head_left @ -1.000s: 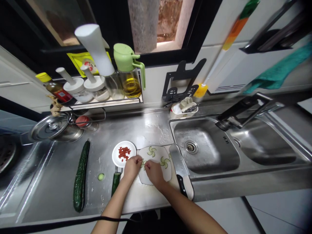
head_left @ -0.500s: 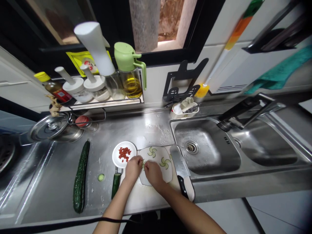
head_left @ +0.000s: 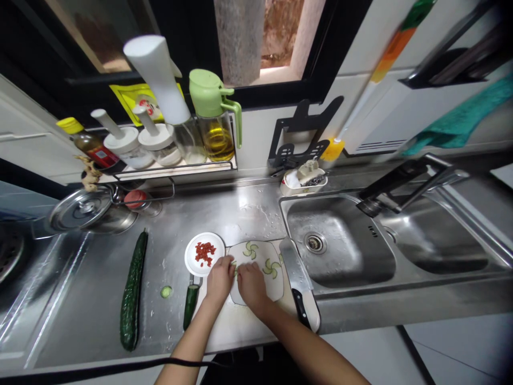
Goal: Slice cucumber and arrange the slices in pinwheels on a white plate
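Observation:
My left hand (head_left: 220, 278) and my right hand (head_left: 252, 289) come close together over the left part of a pale plate (head_left: 260, 299) on a cutting board (head_left: 232, 331). Both have curled fingers. A thin green cucumber slice (head_left: 235, 266) shows between them, at my left fingertips. What my right fingertips touch is hidden under the hand. Two pinwheels of cucumber slices lie on the plate, one pinwheel (head_left: 250, 249) at the back and another pinwheel (head_left: 271, 268) at the right. Beside my left hand is a small white dish (head_left: 190, 256) of chopped red bits (head_left: 205, 253).
A cleaver (head_left: 295, 278) lies along the board's right edge, by the sink (head_left: 340, 240). On the left are a cut cucumber piece (head_left: 191, 306), a cucumber end (head_left: 165, 292) and a whole cucumber (head_left: 133, 294). Behind stands a condiment rack (head_left: 180, 170) with an oil jug (head_left: 214, 117).
My right hand has shifted slightly, its fingers now flatter and lower over the plate. My left hand has barely moved. The pinwheels and dish are unchanged.

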A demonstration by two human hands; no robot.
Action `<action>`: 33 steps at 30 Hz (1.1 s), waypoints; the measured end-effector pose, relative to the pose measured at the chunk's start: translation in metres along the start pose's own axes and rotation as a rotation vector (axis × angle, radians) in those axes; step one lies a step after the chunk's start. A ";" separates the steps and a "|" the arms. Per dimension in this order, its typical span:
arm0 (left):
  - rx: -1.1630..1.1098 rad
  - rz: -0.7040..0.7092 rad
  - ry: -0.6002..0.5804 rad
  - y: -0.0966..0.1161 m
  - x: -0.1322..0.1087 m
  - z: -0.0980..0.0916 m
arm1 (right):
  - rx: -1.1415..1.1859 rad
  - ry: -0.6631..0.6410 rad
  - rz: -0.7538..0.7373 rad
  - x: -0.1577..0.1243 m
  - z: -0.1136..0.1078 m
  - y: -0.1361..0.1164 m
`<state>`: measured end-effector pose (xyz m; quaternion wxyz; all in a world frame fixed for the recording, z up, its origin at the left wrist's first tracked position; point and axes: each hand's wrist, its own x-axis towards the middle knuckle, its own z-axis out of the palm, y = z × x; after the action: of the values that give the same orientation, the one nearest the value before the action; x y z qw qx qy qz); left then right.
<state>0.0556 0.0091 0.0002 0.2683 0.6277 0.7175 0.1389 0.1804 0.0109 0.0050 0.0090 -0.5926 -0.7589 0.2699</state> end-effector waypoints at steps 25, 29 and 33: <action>0.058 -0.280 0.271 -0.045 -0.022 -0.024 | 0.041 0.066 -0.101 -0.026 -0.004 0.025; 0.189 -0.333 0.255 -0.063 -0.024 -0.032 | 0.059 0.070 -0.125 -0.034 -0.003 0.029; 0.255 -0.345 0.230 -0.061 -0.019 -0.033 | 0.069 0.069 -0.138 -0.037 -0.002 0.029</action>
<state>-0.0119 -0.0157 -0.0016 0.1231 0.5048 0.8516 0.0698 0.2177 -0.0174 0.0059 0.0739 -0.5472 -0.7874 0.2741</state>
